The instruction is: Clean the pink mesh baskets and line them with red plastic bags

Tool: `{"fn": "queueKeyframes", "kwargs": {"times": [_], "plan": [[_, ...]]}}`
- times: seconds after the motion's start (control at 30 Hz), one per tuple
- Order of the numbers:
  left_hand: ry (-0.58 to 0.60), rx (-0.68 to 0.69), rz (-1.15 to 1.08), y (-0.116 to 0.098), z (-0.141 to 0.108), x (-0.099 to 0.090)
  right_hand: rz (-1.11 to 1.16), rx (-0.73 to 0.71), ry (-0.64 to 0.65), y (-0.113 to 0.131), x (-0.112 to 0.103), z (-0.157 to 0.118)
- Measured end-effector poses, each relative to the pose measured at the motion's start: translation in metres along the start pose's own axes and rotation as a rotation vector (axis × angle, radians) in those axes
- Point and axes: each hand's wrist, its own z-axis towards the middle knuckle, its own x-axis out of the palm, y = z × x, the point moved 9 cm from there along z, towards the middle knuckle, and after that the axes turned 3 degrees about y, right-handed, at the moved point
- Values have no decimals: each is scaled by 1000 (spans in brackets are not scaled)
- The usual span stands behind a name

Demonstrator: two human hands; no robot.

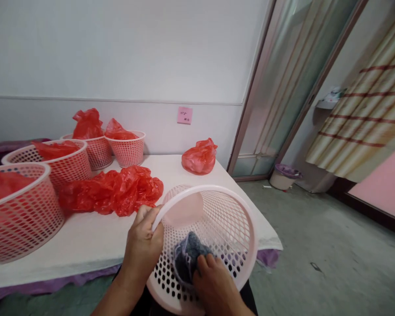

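Observation:
A pale pink perforated plastic basket [232, 199] is tilted toward me at the table's front edge, its mouth facing me. My left hand [144, 235] is closed round the basket's rim on the left. Inside the basket my right hand [213, 278] grips a grey-blue cloth [192, 252] against the lower wall. The cloth is bunched up, with a lighter edge. Part of the right hand's fingers is hidden by the cloth.
Several pink baskets [23, 219] with red plastic bags stand on the left of the white-covered table [95, 237]. Crumpled red bags [118, 188] lie in the middle, and a tied red bag [200, 157] sits at the back. A waste bin [282, 177] is on the floor at right.

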Motion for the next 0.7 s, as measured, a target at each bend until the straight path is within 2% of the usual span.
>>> {"fn": "queueKeyframes", "kwargs": {"times": [0.1, 0.2, 0.3, 0.5, 0.6, 0.7], "plan": [[37, -29, -8, 1, 6, 2, -18, -30, -116, -9, -4, -7], [46, -59, -16, 2, 14, 3, 26, -113, -274, 4, -9, -14], [63, -90, -43, 3, 22, 6, -19, -76, -386, 13, -11, -18], [92, -121, -78, 2, 30, 11, -14, -82, -418, 18, -14, -16], [110, -194, -110, 11, 9, 18, 178, -49, -382, 10, -26, -11], [194, -373, -295, 34, -42, 43, 480, 66, -333, -2, -38, -3]]}}
